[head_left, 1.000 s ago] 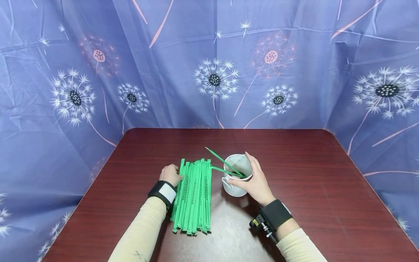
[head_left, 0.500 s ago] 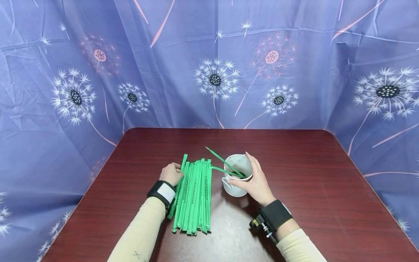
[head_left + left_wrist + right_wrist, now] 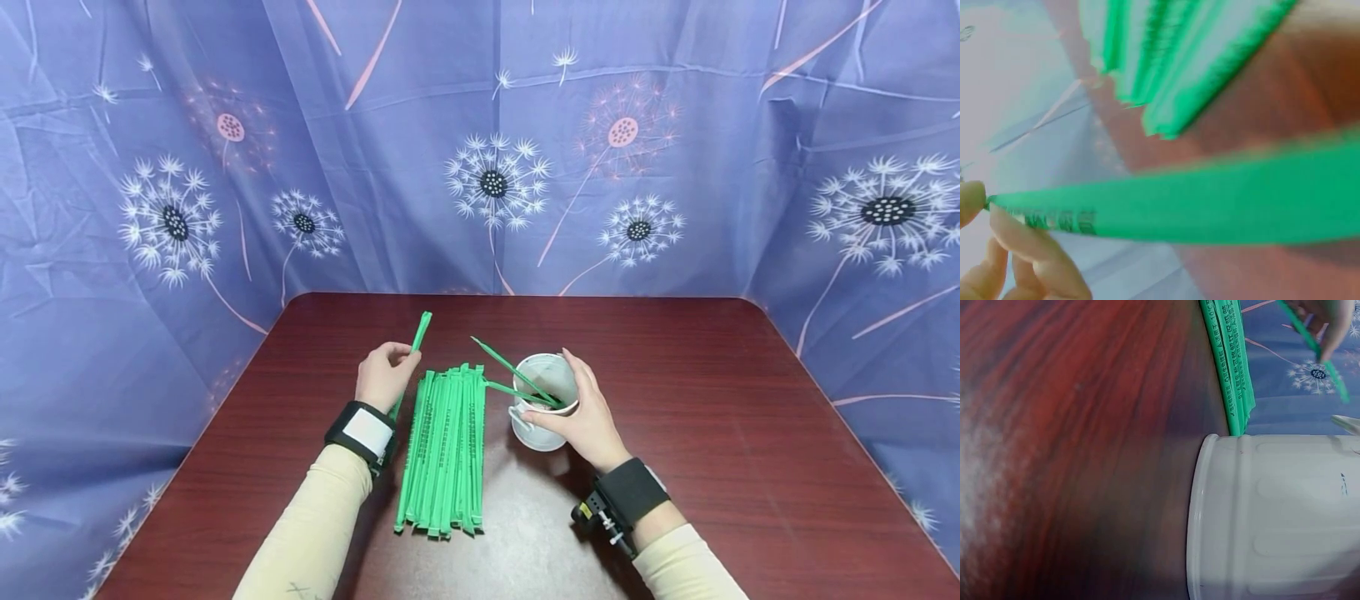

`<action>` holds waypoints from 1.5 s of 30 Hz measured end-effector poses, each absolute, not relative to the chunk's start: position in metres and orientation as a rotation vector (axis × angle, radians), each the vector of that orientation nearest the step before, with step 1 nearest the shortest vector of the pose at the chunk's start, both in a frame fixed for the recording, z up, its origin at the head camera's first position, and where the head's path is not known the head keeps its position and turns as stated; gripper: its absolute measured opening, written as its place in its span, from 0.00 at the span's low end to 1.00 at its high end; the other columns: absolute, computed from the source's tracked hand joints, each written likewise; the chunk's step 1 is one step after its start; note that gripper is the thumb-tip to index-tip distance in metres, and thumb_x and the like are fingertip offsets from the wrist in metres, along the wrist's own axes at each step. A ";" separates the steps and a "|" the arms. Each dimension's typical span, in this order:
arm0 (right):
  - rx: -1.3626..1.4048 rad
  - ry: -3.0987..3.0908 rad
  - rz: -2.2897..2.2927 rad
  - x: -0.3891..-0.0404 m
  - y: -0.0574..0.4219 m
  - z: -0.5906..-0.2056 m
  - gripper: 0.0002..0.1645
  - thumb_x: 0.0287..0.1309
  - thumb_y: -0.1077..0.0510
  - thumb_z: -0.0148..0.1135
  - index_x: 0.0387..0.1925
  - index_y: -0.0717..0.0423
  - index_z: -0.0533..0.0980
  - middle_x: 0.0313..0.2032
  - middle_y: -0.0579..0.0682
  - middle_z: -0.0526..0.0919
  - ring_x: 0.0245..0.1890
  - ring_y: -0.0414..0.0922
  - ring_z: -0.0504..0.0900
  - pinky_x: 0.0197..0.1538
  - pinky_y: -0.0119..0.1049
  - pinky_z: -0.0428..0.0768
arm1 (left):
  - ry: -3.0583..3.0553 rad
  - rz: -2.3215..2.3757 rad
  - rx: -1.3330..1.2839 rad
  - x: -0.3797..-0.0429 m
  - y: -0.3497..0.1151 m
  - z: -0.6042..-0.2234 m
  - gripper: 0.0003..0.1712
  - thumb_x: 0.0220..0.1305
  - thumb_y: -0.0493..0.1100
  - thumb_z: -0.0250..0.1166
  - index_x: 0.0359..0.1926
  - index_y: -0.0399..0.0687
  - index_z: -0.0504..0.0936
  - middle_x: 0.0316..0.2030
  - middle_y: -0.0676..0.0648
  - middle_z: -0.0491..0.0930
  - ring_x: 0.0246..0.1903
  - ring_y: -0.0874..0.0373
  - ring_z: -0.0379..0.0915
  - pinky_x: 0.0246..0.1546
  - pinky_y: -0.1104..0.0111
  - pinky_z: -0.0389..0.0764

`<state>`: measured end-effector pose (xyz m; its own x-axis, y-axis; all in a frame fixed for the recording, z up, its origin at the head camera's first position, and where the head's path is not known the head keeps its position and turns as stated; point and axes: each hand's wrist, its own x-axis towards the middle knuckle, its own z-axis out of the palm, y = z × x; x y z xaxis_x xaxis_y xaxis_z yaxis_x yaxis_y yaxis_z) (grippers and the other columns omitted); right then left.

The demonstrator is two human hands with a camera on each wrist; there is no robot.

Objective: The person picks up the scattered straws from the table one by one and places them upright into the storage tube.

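Observation:
My left hand [image 3: 384,377], left of the pile, pinches a long slim green packet [image 3: 422,331] between thumb and fingers. In the left wrist view that packet [image 3: 1197,209] runs right across, dark print near the pinched end. A pile of similar green packets [image 3: 446,450] lies side by side on the table. My right hand [image 3: 592,421] holds a white cup [image 3: 542,437] by its right side, thumb over the near rim. Two slim green packets [image 3: 504,360] lean out of the cup to the left. The right wrist view shows the cup's ribbed wall [image 3: 1291,512].
The dark red wooden table [image 3: 750,450] has rounded far corners. A blue curtain with dandelion prints [image 3: 405,183] hangs behind it and along both sides. A small handle [image 3: 519,414] juts from the cup's left, facing the pile.
My left hand has drawn one green packet off the left edge of the pile, moving it up and away to the left. My right hand and the cup have stayed put.

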<state>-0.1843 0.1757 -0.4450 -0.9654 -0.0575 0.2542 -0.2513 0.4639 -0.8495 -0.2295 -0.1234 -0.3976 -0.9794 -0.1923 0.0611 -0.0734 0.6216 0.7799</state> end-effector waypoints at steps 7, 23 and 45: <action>0.267 -2.515 1.508 -0.185 0.177 -0.447 0.67 0.39 0.48 0.83 0.77 0.49 0.53 0.73 0.53 0.58 0.67 0.55 0.66 0.66 0.57 0.66 | -2.415 -1.418 0.213 -0.227 -0.116 -0.374 0.18 0.66 0.52 0.65 0.49 0.45 0.85 0.40 0.41 0.84 0.39 0.53 0.76 0.40 0.64 0.74; 0.276 -2.513 1.517 -0.185 0.175 -0.446 0.67 0.39 0.48 0.83 0.77 0.49 0.52 0.73 0.53 0.58 0.67 0.54 0.66 0.66 0.57 0.66 | -1.920 -1.841 0.019 -0.212 -0.089 -0.341 0.13 0.63 0.44 0.69 0.42 0.40 0.83 0.26 0.65 0.81 0.23 0.67 0.70 0.22 0.75 0.71; 0.277 -2.513 1.509 -0.187 0.176 -0.448 0.67 0.39 0.48 0.83 0.77 0.49 0.53 0.73 0.53 0.58 0.67 0.54 0.66 0.66 0.57 0.66 | -1.852 -1.924 -0.021 -0.205 -0.073 -0.341 0.09 0.63 0.44 0.69 0.40 0.44 0.82 0.29 0.60 0.81 0.26 0.65 0.71 0.23 0.72 0.71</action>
